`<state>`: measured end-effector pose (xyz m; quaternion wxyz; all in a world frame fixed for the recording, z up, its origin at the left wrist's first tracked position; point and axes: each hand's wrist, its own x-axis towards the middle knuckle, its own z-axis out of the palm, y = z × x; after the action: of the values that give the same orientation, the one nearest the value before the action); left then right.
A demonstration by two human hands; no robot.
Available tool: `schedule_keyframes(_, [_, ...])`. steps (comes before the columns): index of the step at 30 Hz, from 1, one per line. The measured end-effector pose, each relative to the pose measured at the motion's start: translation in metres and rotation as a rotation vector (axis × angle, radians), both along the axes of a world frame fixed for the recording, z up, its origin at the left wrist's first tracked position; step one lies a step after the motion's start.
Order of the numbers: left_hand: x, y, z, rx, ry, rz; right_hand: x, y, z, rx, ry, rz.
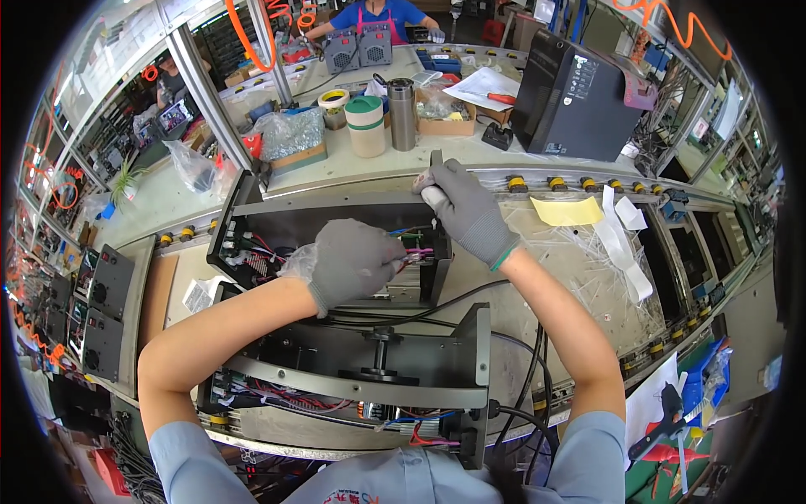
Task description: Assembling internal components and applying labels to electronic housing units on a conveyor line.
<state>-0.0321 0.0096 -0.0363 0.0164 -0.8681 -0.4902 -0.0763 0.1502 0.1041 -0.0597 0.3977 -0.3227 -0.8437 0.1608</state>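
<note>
A long dark metal chassis [336, 202] with wires and boards inside lies across the bench in front of me. My left hand [357, 259], in a grey glove, reaches over it with fingers closed on purple and red wires [417, 254] near the right end. Crumpled clear plastic [298, 262] lies by its wrist. My right hand [472, 212], gloved too, curls round a pale, rounded object [434, 198] at the chassis's right corner; its kind I cannot make out. Closer to me is a second, similar chassis [420, 357], with coloured wiring along its near side.
Black cables [537, 361] run beside the near chassis. Right of my right hand lie yellow paper [567, 211] and white strips [621, 244]. Behind stand a steel flask [402, 116], a green-lidded container [365, 128] and a large black case [567, 97]. A co-worker [382, 17] sits across the bench.
</note>
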Motion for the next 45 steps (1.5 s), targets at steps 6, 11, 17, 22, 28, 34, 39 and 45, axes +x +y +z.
schedule_keyframes(6, [0.009,0.003,0.003,-0.061,0.174,0.020,-0.001,0.002,-0.002,0.006,0.029,0.022])
schedule_keyframes(11, [0.016,0.002,0.005,0.018,0.218,0.045,0.000,0.003,0.000,-0.014,0.057,0.016])
schedule_keyframes(17, [0.015,-0.007,-0.007,0.120,0.156,0.055,-0.004,0.004,-0.005,-0.003,0.043,0.007])
schedule_keyframes(22, [0.024,-0.011,-0.005,0.091,0.228,0.091,0.000,0.000,-0.006,-0.031,0.035,-0.004])
schedule_keyframes(28, [0.023,-0.003,-0.016,0.125,0.082,0.015,-0.007,0.006,-0.015,-0.087,0.169,0.073])
schedule_keyframes(34, [0.018,0.000,-0.002,0.074,0.162,-0.008,0.006,0.015,-0.009,-0.050,0.127,0.142])
schedule_keyframes(39, [-0.020,-0.035,0.021,0.050,-0.058,0.086,-0.009,0.015,-0.017,-0.110,0.184,0.162])
schedule_keyframes(45, [0.018,-0.198,0.034,0.015,-0.636,0.272,0.020,-0.023,0.004,0.100,0.105,-0.053])
